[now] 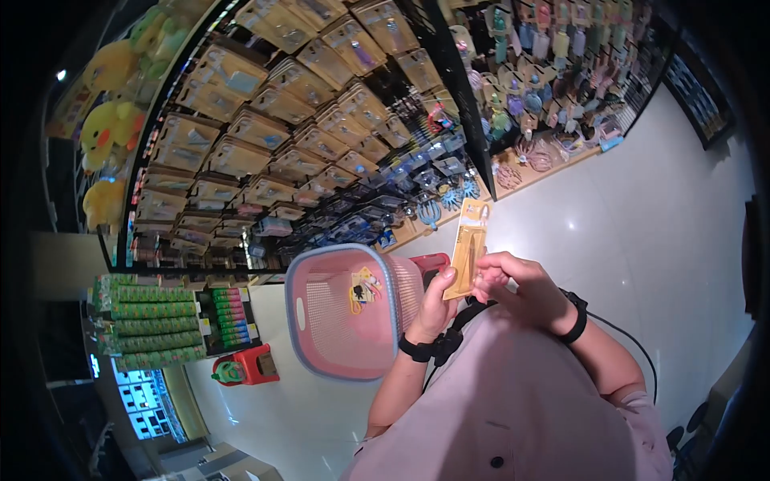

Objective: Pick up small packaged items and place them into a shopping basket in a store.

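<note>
My left hand [434, 309] is closed on the lower left edge of a yellow carded blister pack [468, 244]. Under its clear plastic lies a slim, dark, elongated item whose kind I cannot make out. At the pack's lower right edge, my right hand [525, 290] has its fingers bent inward, with the fingertips against the pack. Just left of my hands stands a pink laundry-style basket [341, 361] with a grey-blue rim. Inside it lie small packaged goods [365, 290], with yellow, white and black parts.
A rack of carded goods [297, 144] rises ahead. Hair accessories [553, 88] hang beyond a black divider [473, 112]. A red stool [261, 365] carries a green bottle [228, 371]. Green packets [156, 325] and plush ducks [108, 132] are at the left.
</note>
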Demonstrator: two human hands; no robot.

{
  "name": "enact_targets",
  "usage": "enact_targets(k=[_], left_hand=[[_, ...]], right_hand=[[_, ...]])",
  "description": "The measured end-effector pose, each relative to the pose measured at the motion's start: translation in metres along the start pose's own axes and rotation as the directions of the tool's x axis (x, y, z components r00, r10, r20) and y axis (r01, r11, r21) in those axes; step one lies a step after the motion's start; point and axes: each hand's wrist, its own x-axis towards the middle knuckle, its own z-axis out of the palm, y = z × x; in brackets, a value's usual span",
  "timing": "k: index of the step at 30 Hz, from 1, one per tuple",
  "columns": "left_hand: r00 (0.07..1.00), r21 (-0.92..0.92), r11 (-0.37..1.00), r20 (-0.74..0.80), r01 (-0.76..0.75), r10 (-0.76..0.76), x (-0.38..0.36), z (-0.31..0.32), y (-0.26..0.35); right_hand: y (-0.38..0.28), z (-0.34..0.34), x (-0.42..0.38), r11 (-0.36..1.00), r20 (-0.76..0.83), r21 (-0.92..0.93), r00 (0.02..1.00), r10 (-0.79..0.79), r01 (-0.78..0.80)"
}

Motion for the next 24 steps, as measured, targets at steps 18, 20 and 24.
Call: enact_targets(k=[18,20,24], left_hand=[[0.97,-0.497,0.835,-0.069,-0.236,0.233,-0.017,-0.003,0.055],[0.969,-0.492,0.841,-0.027,-0.227,0.246,-0.019,-0.009,0.053],[0.963,-0.55,0.812,0.048,-0.196,0.265,-0.019,-0.014,0.065]], right_hand=[[-0.016,0.019,0.02,0.962,0.071,-0.202,0.977,0.203,-0.185],[-0.019,0.023,0.029,0.965,0.084,-0.214,0.981,0.173,-0.152],[-0.027,0.033,0.049,0.973,0.095,-0.176,0.981,0.167,-0.149]])
